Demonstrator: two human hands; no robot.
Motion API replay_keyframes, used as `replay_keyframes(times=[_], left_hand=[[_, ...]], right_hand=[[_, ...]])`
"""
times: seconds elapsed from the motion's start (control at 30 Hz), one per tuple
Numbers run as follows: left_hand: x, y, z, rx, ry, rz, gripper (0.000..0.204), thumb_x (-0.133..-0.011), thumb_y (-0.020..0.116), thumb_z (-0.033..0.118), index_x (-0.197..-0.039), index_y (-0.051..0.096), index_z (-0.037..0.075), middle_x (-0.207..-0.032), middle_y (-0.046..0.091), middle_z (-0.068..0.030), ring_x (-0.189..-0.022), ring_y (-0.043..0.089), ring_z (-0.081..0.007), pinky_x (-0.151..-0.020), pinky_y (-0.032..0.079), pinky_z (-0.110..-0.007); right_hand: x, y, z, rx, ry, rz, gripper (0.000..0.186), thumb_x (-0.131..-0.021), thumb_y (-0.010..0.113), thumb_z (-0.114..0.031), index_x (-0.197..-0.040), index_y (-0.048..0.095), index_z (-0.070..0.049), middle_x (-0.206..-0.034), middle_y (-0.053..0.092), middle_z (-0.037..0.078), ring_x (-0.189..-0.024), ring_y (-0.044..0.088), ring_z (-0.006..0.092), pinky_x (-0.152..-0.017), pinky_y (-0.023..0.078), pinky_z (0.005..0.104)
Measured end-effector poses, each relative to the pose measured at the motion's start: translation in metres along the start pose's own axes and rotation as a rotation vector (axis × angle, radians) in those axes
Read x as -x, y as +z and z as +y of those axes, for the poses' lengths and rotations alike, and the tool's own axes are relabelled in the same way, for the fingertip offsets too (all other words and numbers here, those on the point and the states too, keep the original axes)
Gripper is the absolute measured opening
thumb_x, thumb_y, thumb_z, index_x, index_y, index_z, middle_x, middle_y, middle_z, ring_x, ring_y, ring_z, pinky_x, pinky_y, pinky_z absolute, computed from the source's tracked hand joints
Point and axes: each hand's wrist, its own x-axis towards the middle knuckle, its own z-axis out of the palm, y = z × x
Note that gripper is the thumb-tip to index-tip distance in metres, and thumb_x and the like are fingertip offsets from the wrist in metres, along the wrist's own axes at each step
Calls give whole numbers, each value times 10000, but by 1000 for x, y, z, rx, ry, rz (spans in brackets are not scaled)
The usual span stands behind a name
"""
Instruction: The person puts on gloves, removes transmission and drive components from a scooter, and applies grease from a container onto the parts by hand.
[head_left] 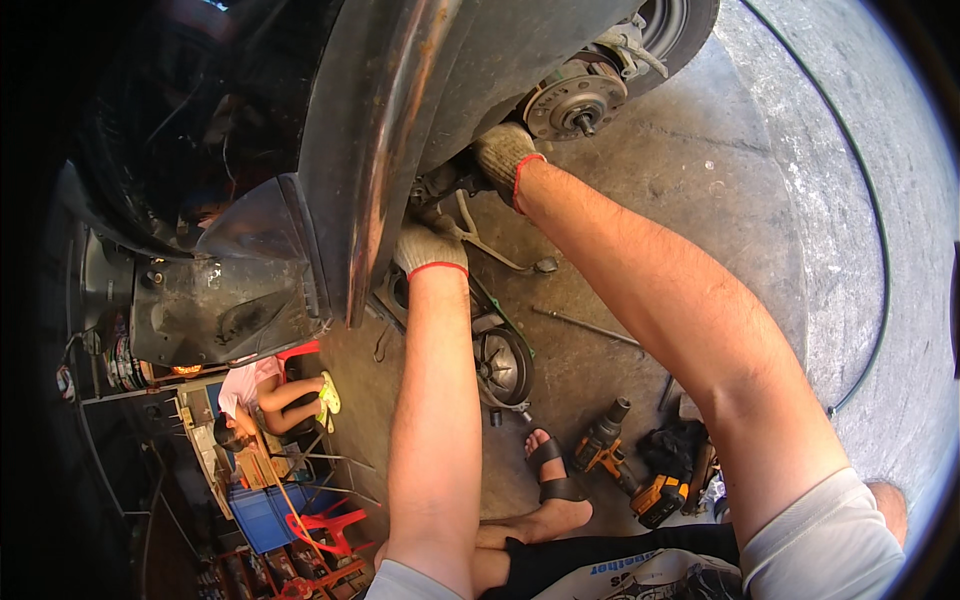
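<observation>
Under a dark car body (365,120), my left hand (428,243), in a grey knit glove with red cuff, reaches up to a dark metal part (440,180) below the wheel arch. My right hand (505,158), gloved alike, is at that part's right, just below a round brake hub (570,105) with a central threaded stub. The fingers of both hands are mostly hidden, so I cannot make out their grip. A curved metal arm (500,250) hangs beside my left hand.
A jack with a wheel (505,365), a long bar (585,325) and a cordless drill (605,440) lie on the concrete floor (700,150). A hose (870,200) runs at right. A seated person (275,395) is at lower left, beside a blue bin (265,515) and red chairs (325,520).
</observation>
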Motion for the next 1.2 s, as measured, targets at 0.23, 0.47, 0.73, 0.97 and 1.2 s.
replay_keyframes(times=[0.23,0.47,0.73,0.97,1.2], left_hand=[[12,83,-66,-74,61,578,321,-999,430,104,-1279,566,25,-1253,624,-124,-1138,606,-219,-982,498,-346],[10,70,-45,-70,110,451,365,-1002,372,99,-1316,536,8,-1321,592,-152,-1202,570,-278,-1083,425,-386],[7,33,-36,-117,3,320,342,-1004,491,338,-1232,614,114,-1146,662,-24,-987,636,-148,-836,510,-258],[0,41,-31,-185,76,310,338,-1012,484,320,-1231,605,92,-1190,644,-27,-1058,610,-131,-887,507,-250],[-6,21,-37,-230,96,226,328,-1011,498,291,-1260,591,99,-1220,628,-33,-1054,608,-124,-929,485,-260]], right_hand=[[4,8,46,80,38,48,243,-811,704,-126,-1047,738,-77,-1028,738,140,-953,723,305,-778,583,393],[-3,19,33,-121,32,83,203,-808,688,-113,-998,751,-79,-1000,740,148,-927,725,318,-743,584,403],[-1,12,18,-233,50,47,214,-811,693,-120,-1014,751,-87,-1023,737,139,-949,722,306,-756,582,394],[-6,16,20,-236,18,25,216,-812,702,-111,-1020,755,-93,-1047,739,121,-966,722,295,-777,583,387],[4,11,19,-87,-8,-10,213,-803,707,-111,-1007,757,-81,-1016,742,134,-950,724,297,-783,580,388]])
